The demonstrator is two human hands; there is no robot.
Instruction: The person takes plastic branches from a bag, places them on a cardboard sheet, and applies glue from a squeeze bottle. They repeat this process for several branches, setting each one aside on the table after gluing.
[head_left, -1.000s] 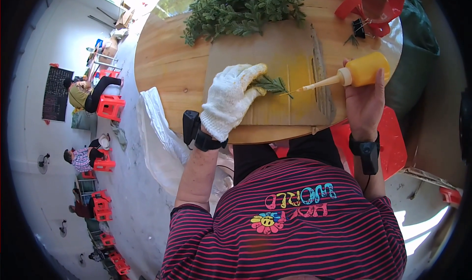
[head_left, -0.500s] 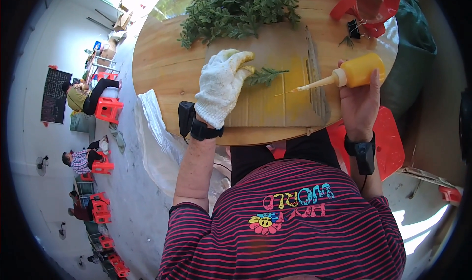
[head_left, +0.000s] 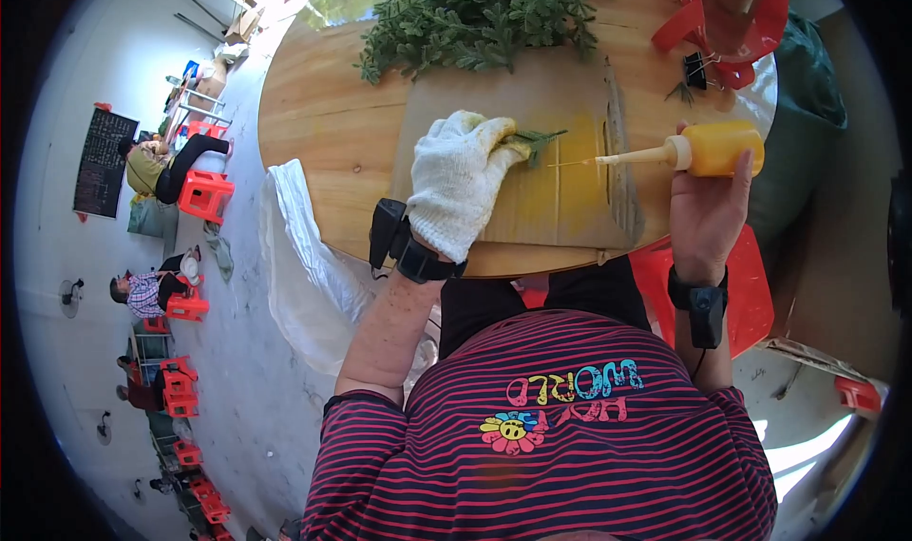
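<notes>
My left hand (head_left: pixel 459 178), in a white knitted glove with yellow-stained fingertips, pinches a small green fir sprig (head_left: pixel 542 143) that points right. In my bare right hand (head_left: pixel 708 220) lies a squeeze bottle (head_left: pixel 725 150) of yellow liquid, tilted on its side. Its pale nozzle and thin needle tip point left, a little below the sprig's tip; whether they touch I cannot make out. Both hands are over a yellow-stained cardboard sheet (head_left: pixel 456 208) at the near side of the round wooden table (head_left: pixel 318 151).
A heap of green fir sprigs (head_left: pixel 484 18) covers the table's far side. Red ribbon (head_left: pixel 698 14) and a black binder clip (head_left: pixel 695 70) are at far right. White plastic sheeting (head_left: pixel 304 265) hangs at the left edge. Seated people and red stools (head_left: pixel 206 195) are farther left.
My left hand has shifted right with the sprig, which now looks turned more edge-on. My right hand and the bottle have moved slightly right and down, the bottle lying more level.
</notes>
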